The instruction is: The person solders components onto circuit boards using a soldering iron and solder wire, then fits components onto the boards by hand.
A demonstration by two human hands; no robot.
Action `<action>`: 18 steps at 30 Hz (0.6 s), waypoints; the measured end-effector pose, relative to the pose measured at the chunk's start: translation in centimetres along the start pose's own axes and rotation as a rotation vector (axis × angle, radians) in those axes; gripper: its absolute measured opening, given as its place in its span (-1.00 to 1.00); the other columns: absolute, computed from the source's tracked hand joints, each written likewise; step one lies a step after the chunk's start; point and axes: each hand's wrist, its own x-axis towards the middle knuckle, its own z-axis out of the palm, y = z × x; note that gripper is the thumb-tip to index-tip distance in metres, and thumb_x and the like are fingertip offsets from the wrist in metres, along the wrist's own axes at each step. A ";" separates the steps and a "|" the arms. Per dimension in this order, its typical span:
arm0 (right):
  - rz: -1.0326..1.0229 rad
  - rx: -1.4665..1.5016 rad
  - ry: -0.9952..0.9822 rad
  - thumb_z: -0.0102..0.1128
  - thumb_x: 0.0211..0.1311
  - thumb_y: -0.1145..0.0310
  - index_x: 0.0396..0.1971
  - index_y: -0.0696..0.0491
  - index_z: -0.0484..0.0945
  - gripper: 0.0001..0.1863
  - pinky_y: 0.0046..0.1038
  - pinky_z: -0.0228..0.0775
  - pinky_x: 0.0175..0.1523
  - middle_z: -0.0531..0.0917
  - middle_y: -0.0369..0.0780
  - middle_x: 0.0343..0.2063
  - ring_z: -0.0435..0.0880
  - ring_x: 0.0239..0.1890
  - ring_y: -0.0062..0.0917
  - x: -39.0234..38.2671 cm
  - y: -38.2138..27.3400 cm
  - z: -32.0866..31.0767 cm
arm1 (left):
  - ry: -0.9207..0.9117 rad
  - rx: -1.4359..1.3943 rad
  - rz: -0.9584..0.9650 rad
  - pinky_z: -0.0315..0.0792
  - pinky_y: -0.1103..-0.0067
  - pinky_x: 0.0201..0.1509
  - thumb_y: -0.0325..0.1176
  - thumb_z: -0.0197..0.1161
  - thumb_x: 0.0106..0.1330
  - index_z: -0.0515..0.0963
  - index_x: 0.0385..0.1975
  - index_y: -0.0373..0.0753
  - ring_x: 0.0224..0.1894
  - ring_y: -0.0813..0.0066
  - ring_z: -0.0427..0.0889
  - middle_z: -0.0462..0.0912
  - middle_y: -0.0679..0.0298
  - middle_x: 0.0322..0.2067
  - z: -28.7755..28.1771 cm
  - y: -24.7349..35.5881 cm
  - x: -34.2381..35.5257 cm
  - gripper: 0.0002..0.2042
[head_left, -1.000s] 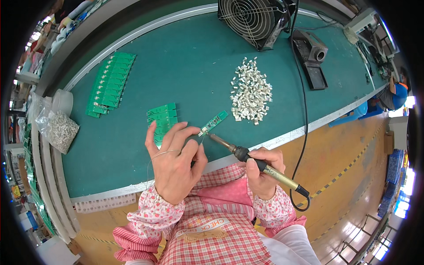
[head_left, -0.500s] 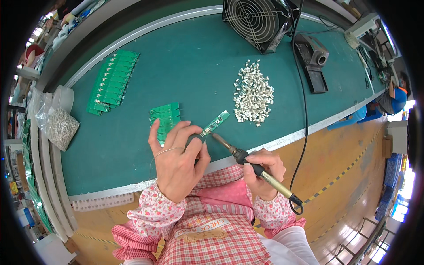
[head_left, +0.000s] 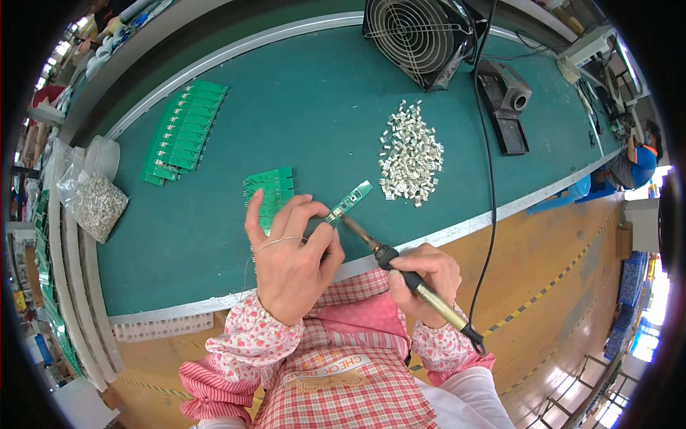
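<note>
My right hand is closed around a soldering iron. The iron slants up to the left, its tip beside the near end of a small narrow green circuit board. Thin solder wire loops across the fingers of my left hand, which is closed with thumb and index finger pinched on the wire. My left index fingertip is at the board's near end; whether it presses the board I cannot tell. Beneath and beyond the left fingers lies a green circuit board panel, partly covered by that hand.
A pile of small white connectors lies right of the board. Stacked green panels and a clear bag of parts are at left. A black fan and iron stand stand farther back. A black cable hangs at right.
The rear of the soldering iron has shifted slightly down and left, its tip staying by the board. My left hand keeps nearly the same pose.
</note>
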 end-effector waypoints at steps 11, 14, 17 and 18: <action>0.089 0.037 0.026 0.39 -0.02 0.55 -0.31 0.13 0.53 -0.74 -0.55 0.38 -0.55 0.63 -0.24 -0.59 0.59 -0.63 -0.52 -0.6 -0.4 0.3 | 0.047 -0.082 -0.081 -0.05 0.09 0.42 -0.55 0.43 -0.03 0.49 -0.32 -0.16 -0.05 0.35 0.66 0.56 0.44 -0.49 0.4 -0.8 0.4 -0.70; 0.186 0.029 0.037 0.39 -0.03 0.56 -0.30 0.13 0.54 -0.74 -0.54 0.39 -0.54 0.64 -0.23 -0.59 0.60 -0.63 -0.50 -0.5 -0.9 0.2 | 0.050 -0.083 -0.074 -0.05 0.09 0.43 -0.55 0.42 -0.03 0.51 -0.30 -0.15 -0.05 0.36 0.66 0.55 0.44 -0.53 0.3 -0.9 0.5 -0.70; 0.028 -0.048 -0.018 0.40 -0.08 0.57 -0.34 0.10 0.57 -0.75 -0.52 0.41 -0.54 0.63 -0.24 -0.58 0.60 -0.62 -0.48 -0.2 -0.9 0.1 | 0.047 -0.094 -0.078 -0.04 0.08 0.43 -0.55 0.42 -0.03 0.51 -0.30 -0.15 -0.06 0.36 0.66 0.54 0.44 -0.52 0.3 -0.8 0.7 -0.70; 0.028 -0.048 -0.019 0.40 -0.08 0.57 -0.34 0.10 0.57 -0.75 -0.52 0.41 -0.54 0.63 -0.24 -0.58 0.60 -0.62 -0.48 -0.1 -0.8 0.0 | 0.046 -0.094 -0.078 -0.04 0.08 0.43 -0.55 0.42 -0.03 0.51 -0.30 -0.15 -0.06 0.36 0.66 0.54 0.44 -0.52 0.3 -0.8 0.7 -0.70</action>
